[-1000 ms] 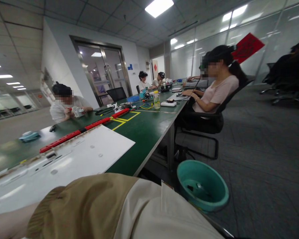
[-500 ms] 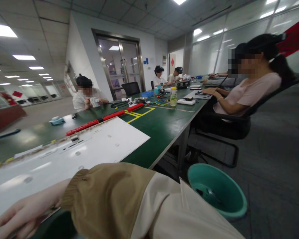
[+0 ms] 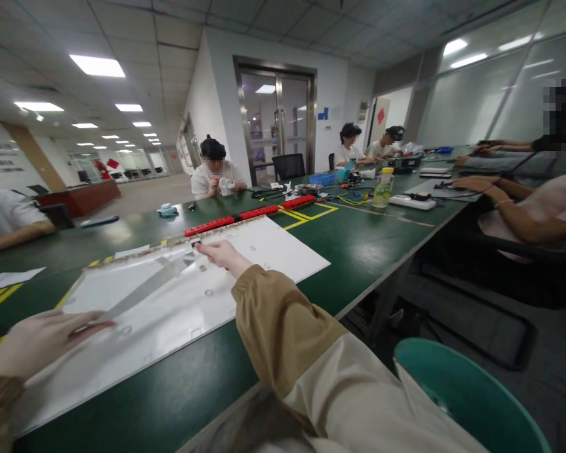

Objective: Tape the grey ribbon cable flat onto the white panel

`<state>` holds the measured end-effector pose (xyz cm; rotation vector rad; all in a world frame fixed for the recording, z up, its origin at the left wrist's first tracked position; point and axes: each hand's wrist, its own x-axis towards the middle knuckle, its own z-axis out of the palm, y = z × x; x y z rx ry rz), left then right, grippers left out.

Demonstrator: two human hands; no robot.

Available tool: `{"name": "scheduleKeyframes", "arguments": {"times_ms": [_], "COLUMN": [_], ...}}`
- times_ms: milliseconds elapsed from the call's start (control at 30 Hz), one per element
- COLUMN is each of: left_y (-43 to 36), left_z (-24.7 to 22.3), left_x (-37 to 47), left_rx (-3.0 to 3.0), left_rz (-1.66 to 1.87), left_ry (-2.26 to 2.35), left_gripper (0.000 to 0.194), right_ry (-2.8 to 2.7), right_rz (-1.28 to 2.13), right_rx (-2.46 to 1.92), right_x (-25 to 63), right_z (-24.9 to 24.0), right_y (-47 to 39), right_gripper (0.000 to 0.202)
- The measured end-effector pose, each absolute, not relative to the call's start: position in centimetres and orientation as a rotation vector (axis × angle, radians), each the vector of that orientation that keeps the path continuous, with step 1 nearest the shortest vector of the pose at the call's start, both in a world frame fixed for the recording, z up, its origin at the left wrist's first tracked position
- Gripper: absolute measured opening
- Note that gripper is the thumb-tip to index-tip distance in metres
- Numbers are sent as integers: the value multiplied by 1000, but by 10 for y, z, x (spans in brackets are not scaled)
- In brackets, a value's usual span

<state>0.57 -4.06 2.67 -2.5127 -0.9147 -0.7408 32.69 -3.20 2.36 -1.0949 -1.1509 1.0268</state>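
Note:
A large white panel (image 3: 264,251) lies on the green table (image 3: 363,245). My left hand (image 3: 51,336), at the panel's left part, pinches the near end of a long translucent grey strip (image 3: 144,289). The strip slants across the panel up to the far edge. At that far end, my right hand (image 3: 221,255) reaches out with its fingertips closed on a small dark piece (image 3: 196,244), whose details are too small to make out. Small round and square marks show on the panel's surface.
Red bars (image 3: 212,224) lie along the panel's far edge. A bottle (image 3: 382,189), a white power strip (image 3: 412,201) and cables stand farther right. A green bin (image 3: 466,390) is at lower right. Several people sit around the table.
The view has swung left. My right hand has moved from the near left to the panel's far edge. My left hand and the grey strip have come into view.

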Motion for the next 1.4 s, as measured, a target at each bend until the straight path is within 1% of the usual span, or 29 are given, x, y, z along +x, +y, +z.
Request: {"name": "scheduleKeyframes", "arguments": {"times_ms": [33,67,100,167,233,267,333,467,700,767,867,933,1000,1133,1167,1267,1333,1400], "left_y": [-38,-38,-43,-58,-73,-79,-84,-85,-113,-119,-123,-124,-125,-129,-131,-132,-132,-132], "left_z": [23,20,19,18,19,19,18,12,11,14,20,25,28,30,29,25,25,30], "left_x": [9,16,24,45,62,67,72,68,82,81,72,65,59,55,56,61,64,65], "left_rx": [-2526,-2544,-2581,-2747,-2863,-2924,-2995,-3049,-3332,-3441,-3575,-3588,-3595,-3725,-3759,-3866,-3919,-3915], "left_rz": [-661,-592,-532,-339,-323,-342,-444,-637,-865,-817,-758,-811,-904,-1119,-1170,-1273,-1283,-1218], "left_ry": [-830,-737,-635,-406,-290,-214,-146,-187,-215,-346,-692,-902,-1042,-1203,-1223,-1261,-1301,-1312], "left_gripper": [67,64,56,33,22,20,21,28,38,35,22,23,27,34,35,41,47,45], "right_ry": [-1104,-1063,-1023,-964,-934,-926,-917,-912,-1035,-1080,-1153,-1212,-1266,-1347,-1368,-1470,-1574,-1695], "right_rz": [973,935,898,851,839,839,836,799,713,653,510,393,256,-29,-79,-229,-330,-386], "right_rx": [-1112,-1122,-1131,-1137,-1129,-1124,-1113,-1105,-1170,-1211,-1300,-1378,-1454,-1516,-1509,-1431,-1334,-1226], "right_x": [332,337,340,346,349,350,351,353,354,355,359,361,361,352,348,332,318,304], "right_z": [21,18,16,13,10,8,6,4,2,0,-4,-7,-7,5,9,17,20,23], "right_y": [-27,-23,-20,-14,-11,-10,-10,-11,-12,-10,-9,-12,-16,-29,-32,-38,-42,-49], "right_gripper": [33,35,36,36,34,33,32,33,46,48,49,48,45,23,20,20,20,20]}}
